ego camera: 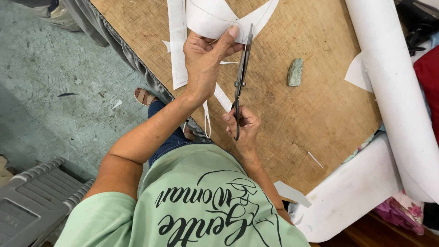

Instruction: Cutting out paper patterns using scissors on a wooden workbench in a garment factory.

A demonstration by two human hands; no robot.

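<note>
My left hand [206,59] pinches a curved piece of white paper [210,16] with pencil lines on it, thumb on top near the cut edge. My right hand [242,126] grips the handles of long metal scissors [241,73]. The blades point away from me and reach the paper's edge just right of my left thumb. Both hands work over a worn wooden board table [320,105]. A long white paper strip [177,41] lies under my left hand, and narrow offcuts hang over the table's near edge.
A small grey-green stone [295,72] lies on the board right of the scissors. A big white paper roll [398,91] runs along the right edge, with white fabric [347,192] below it. A grey plastic stool [32,206] stands on the concrete floor at lower left.
</note>
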